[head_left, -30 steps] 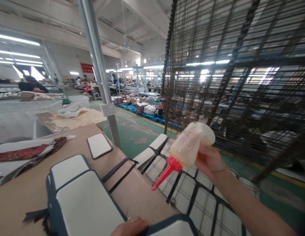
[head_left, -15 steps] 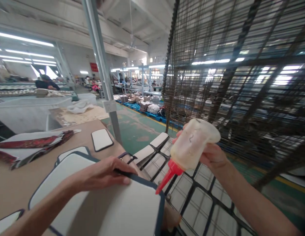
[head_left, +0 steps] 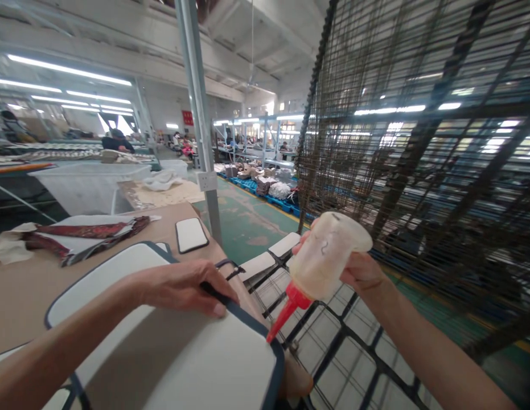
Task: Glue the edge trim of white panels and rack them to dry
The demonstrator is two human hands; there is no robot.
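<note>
In the head view, a large white panel (head_left: 192,356) with dark blue edging was seen at seven o'clock from the centre, lying tilted over the near part of the brown counter (head_left: 17,296). Its far edge was gripped by the left hand (head_left: 190,290) at eight o'clock, the fingers curled over the edging and the thumb laid on the white face. Another edged panel (head_left: 102,285) was partly covered by it and by the left forearm.

A translucent squeeze bottle (head_left: 322,253) was held at four o'clock in the right hand (head_left: 356,267), the hand closed around its body. It was tipped so that its red nozzle (head_left: 290,310) was pointed down toward seven o'clock, with the tip at the panel's right corner, by the edging; whether the surface was touched cannot be told.

A small edged panel (head_left: 192,235) was placed between eight and nine o'clock, near the counter's far edge, and a pile of patterned fabric (head_left: 89,233) at nine. At five o'clock, white pieces were spread beneath a wire grid (head_left: 345,330). A tall mesh rack (head_left: 397,142) was raised between two and three o'clock, and a grey post (head_left: 200,114) at eleven.
</note>
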